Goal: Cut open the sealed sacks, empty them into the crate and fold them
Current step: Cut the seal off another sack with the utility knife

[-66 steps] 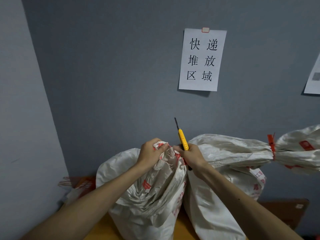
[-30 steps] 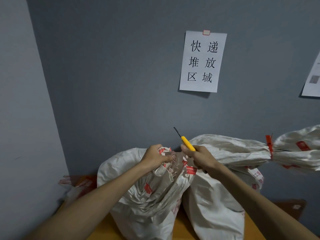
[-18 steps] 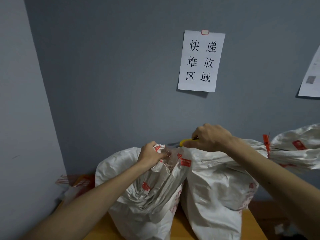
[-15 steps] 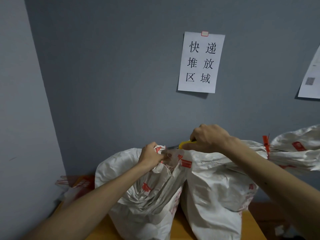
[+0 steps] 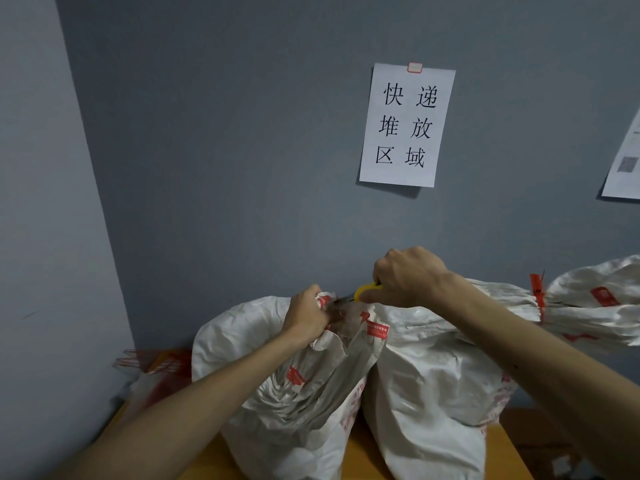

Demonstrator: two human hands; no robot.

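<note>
Two big white woven-plastic sacks w/ red print stand side by side, touching. The left sack is the one being worked on; the right sack leans on it. A third sack of the same stuff lies on its side at the right, neck cinched by a red plastic tie. No crate in sight from here.

The left hand is fisted round the bunched neck of the left sack, holding it up. The right hand is closed over a yellow-handled utility knife. Only the front of the handle and a dark bit of blade show, pointing left at the neck, just beside the left hand's fingers.

Risks, imo:
- The blade is aimed toward the gripping fingers. If the weave or tie gives suddenly, the knife could run on into them.
- If the cut goes too deep, it could nick whatever's inside. Can't tell what that is.
- Once the neck is cut loose, a tall sack may slump or tip, and the right sack leans on it.

Room: a matte grey wall fills most of the view, w/ a paler side wall at the left. The sacks sit on an orange-brown wooden table. A white paper sign w/ six black Chinese characters hangs above, and a second sheet is half cut off at the right. Some red-and-white bags are heaped in the left corner.
</note>
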